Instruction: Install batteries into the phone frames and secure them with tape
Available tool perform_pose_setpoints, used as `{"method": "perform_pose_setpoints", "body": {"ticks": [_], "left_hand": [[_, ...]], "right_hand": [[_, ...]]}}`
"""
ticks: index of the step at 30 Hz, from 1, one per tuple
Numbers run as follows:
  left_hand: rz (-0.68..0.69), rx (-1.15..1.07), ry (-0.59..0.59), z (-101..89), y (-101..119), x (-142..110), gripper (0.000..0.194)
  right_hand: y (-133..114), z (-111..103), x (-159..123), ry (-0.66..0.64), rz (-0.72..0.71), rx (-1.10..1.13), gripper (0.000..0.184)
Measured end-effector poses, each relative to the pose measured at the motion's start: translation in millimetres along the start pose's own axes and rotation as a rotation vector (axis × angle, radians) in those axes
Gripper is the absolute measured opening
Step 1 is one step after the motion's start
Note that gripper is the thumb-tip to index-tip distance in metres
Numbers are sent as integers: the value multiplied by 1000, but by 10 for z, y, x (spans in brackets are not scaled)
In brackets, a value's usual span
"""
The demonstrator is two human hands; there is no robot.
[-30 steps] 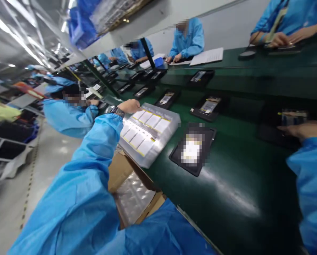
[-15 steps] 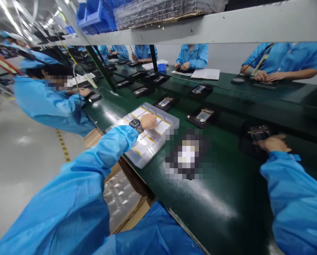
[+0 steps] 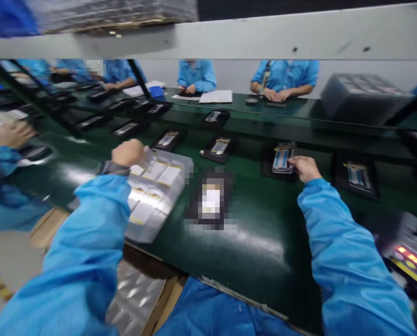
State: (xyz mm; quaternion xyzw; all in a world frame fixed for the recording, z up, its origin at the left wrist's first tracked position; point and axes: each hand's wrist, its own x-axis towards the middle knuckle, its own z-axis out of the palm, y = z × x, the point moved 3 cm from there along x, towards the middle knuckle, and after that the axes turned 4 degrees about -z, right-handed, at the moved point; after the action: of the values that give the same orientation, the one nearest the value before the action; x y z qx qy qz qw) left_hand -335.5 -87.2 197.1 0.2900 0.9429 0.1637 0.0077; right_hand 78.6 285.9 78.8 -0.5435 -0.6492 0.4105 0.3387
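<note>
Looking down from the head camera, a person in blue sleeves works at a green tabletop [image 3: 264, 238]. What has just changed is at the right hand [image 3: 307, 169]: half a second ago its fingers lay over an opened smartphone [image 3: 281, 158]; now they pinch its near right edge. The phone, directly beyond the fingertips, seems tilted over its black tray [image 3: 268, 163], suggesting it is being handled apart from that tray; whether it is fully lifted, I cannot tell.

The left hand [image 3: 127, 153] differs from the earlier frame too. It was above the right part of a clear plastic tray [image 3: 151, 231]; now it is over the far left part, with fingers curled. Blur hides whether they grip anything. White rectangular packs [image 3: 169, 176] with yellow edges sit in the tray, just right of those fingers and nearer the wearer.

Between the two hands, closer to the wearer, is a pixelated device [image 3: 210, 200]. The view has swung right, revealing a box with red lit digits [image 3: 409, 255], right of the right fingers.
</note>
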Motion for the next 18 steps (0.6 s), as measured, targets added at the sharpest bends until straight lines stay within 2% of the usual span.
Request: {"method": "perform_pose_setpoints", "body": {"ticks": [1,2,4,5,7,8,10,11,14,18], "left_hand": [[-57,-8,34,-28,11,-4,25],[-123,-137,72,-7,61,-35,18],[-110,-525,54,215,337,-206,9],[-53,-727,11,397,549,-347,14],[67,-819,-129,842,1036,-700,25],[120,-934,-240,1077,1279,-891,28],[165,-1082,-473,1497,1685,-1244,37],[174,-1120,-552,1655,1831,-1385,40],[158,-1137,-682,1929,2045,-1637,44],[126,-1109,-725,2028,2048,-1716,42]], "right_hand": [[47,1,-83,-28,20,61,8],[97,14,-184,-54,41,119,8],[203,82,-442,-137,89,282,8],[258,135,-596,-206,120,408,12],[369,234,-927,-347,177,612,20],[425,268,-1090,-401,201,680,25],[533,288,-1376,-452,237,739,32],[577,279,-1494,-458,248,757,34],[654,215,-1739,-447,254,795,37],[655,162,-1888,-448,232,839,39]]}}
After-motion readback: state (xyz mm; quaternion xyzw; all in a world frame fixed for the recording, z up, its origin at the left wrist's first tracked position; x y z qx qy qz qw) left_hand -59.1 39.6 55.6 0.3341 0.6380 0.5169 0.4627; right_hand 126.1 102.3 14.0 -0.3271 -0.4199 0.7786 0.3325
